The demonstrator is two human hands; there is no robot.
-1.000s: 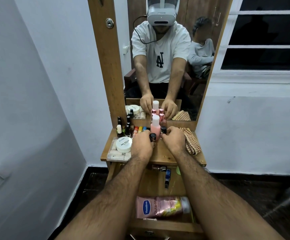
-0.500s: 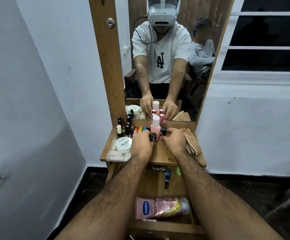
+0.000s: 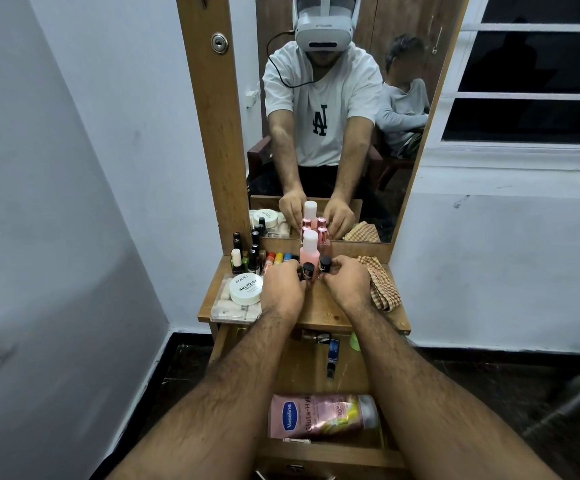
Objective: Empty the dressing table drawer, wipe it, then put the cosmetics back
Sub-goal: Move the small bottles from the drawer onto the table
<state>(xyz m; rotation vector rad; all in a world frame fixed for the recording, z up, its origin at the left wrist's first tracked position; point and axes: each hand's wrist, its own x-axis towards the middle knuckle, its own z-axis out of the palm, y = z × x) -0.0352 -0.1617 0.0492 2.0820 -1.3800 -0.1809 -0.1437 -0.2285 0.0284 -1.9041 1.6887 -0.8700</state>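
Observation:
On the wooden dressing table top [image 3: 319,308], my left hand [image 3: 283,284] is closed around a small black-capped nail polish bottle [image 3: 308,271]. My right hand [image 3: 347,282] pinches a second black-capped nail polish bottle [image 3: 325,263] right beside it. Both bottles stand just in front of a pink bottle with a white cap [image 3: 309,252]. Below, the open drawer [image 3: 330,457] holds a pink Vaseline lotion tube [image 3: 319,415] lying on its side, a small blue item [image 3: 333,353] and a green item [image 3: 355,341] further back.
A row of nail polish bottles [image 3: 252,259] stands at the back left. A white nail polish remover tub [image 3: 246,288] sits on a clear box [image 3: 227,308]. A checked cloth [image 3: 382,287] lies at the right edge. The mirror [image 3: 333,133] rises behind, with walls close on both sides.

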